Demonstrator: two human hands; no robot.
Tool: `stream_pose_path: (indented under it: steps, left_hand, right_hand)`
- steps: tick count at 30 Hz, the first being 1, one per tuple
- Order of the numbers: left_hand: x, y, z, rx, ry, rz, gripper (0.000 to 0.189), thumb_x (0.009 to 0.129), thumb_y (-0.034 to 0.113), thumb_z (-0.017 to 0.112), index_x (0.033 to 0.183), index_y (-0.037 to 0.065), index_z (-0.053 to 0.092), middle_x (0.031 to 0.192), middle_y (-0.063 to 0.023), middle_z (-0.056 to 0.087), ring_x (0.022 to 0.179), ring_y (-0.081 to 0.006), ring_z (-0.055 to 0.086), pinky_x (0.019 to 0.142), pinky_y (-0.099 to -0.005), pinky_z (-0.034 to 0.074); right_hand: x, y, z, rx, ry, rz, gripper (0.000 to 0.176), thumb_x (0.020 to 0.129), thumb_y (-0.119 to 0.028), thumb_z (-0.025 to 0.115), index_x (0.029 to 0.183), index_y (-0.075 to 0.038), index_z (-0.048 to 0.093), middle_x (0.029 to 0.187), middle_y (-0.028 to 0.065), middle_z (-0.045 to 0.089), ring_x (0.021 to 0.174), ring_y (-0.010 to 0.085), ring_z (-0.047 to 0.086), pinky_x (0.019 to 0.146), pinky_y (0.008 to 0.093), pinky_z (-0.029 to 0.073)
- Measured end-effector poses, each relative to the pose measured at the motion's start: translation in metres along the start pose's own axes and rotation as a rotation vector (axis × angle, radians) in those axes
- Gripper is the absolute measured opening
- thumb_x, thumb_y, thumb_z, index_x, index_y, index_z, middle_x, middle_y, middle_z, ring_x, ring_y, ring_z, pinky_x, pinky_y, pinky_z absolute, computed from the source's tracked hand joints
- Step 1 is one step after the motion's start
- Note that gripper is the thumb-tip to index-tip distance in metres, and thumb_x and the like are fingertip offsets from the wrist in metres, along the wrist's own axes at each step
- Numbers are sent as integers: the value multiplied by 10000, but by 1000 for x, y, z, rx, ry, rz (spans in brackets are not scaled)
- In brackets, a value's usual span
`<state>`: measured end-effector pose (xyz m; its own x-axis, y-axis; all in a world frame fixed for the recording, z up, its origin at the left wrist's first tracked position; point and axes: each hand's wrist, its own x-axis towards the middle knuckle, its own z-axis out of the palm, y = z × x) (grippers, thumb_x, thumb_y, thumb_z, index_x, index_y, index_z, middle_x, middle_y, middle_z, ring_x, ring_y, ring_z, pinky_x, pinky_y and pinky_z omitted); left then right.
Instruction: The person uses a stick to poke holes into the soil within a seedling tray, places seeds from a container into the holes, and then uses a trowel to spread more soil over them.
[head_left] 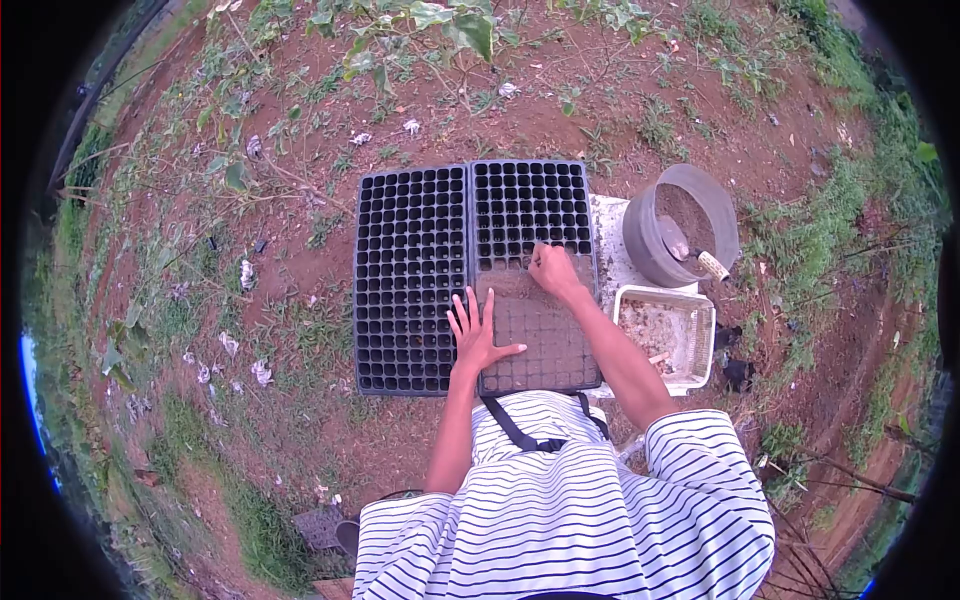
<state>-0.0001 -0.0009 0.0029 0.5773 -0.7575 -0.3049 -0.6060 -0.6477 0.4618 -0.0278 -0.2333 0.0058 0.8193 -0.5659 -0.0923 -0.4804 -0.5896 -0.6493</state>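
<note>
Two black seedling trays lie side by side in front of me. The left seedling tray [411, 280] has cells with no soil in them. In the right seedling tray [531, 172], the far cells are bare and the near part is covered with brown soil [540, 340]. My left hand [478, 340] rests with fingers spread over the seam between the trays, its thumb over the soil. My right hand [556, 270] is closed, knuckles up, at the edge between the soil and the bare cells. Whatever its fingers hold, if anything, is hidden.
To the right stands a grey round tub [640, 240] with soil and a light-handled scoop [711, 265] in it. A white plastic basket [706, 345] with bits of soil sits nearer me. Both are on a white surface [608, 225]. Weedy ground and leafy plants [465, 35] surround the trays.
</note>
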Motion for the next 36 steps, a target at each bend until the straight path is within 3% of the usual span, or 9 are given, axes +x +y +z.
stream_pose_path:
  steps: [3,6,10,20,24,26,28,34,36]
  left_hand:
    - [2,0,1,5,-15,-5,1422,529,784,739,1558,139,0,1567,-280,-135,1425,-491,-173,1102,-654,-93]
    - [2,-1,3,6,-21,-5,1422,528,791,734,1558,140,1,1563,-285,-148,1421,-498,-174,1098,-660,-93]
    - [3,-2,4,17,-13,3,1418,530,792,731,1558,138,7,1562,-289,-147,1418,-504,-175,1095,-665,-90]
    - [3,-2,6,3,9,11,1419,520,787,740,1559,144,19,1566,-284,-134,1421,-505,-167,1094,-668,-85]
    - [3,-5,8,3,29,21,1422,509,804,729,1561,153,28,1568,-286,-120,1420,-511,-161,1091,-672,-81]
    - [4,-6,9,16,33,23,1419,511,805,727,1561,155,28,1570,-284,-117,1420,-512,-159,1092,-672,-78]
    - [3,-6,8,6,40,26,1415,514,801,730,1561,157,30,1571,-280,-118,1422,-509,-158,1092,-673,-74]
    - [1,-4,5,-1,11,22,1414,530,782,740,1558,135,16,1568,-282,-128,1422,-498,-173,1096,-666,-84]
    - [1,-2,2,18,-1,10,1414,529,781,741,1559,136,18,1572,-270,-136,1424,-494,-172,1096,-663,-88]
  right_hand:
    - [1,-5,-22,105,43,94,119,718,-70,676,770,33,649,713,242,651,699,380,670,669,409,530]
    - [3,-8,-36,77,4,79,145,707,-82,695,773,38,647,702,233,653,688,376,670,664,394,529]
    - [8,16,4,-138,69,-75,128,710,-80,687,740,30,630,687,230,645,684,371,666,644,416,529]
    - [3,-7,-32,61,46,78,153,708,-107,712,759,21,646,710,218,659,671,346,672,629,391,533]
    - [-4,-3,-15,-18,-9,72,130,711,-95,701,753,15,647,722,224,661,708,360,678,656,415,536]
    - [-2,7,-1,-2,-5,45,108,712,-93,677,761,-5,640,746,256,651,751,405,663,729,457,545]
    - [-3,3,3,-37,97,-11,113,727,-89,674,782,7,652,740,243,658,714,386,669,670,425,539]
    - [-22,5,-26,127,155,90,139,775,-93,661,820,32,622,708,232,647,691,379,664,638,422,511]
    - [-34,16,-24,121,311,48,126,818,-80,637,868,31,605,708,225,643,688,376,656,632,439,490]
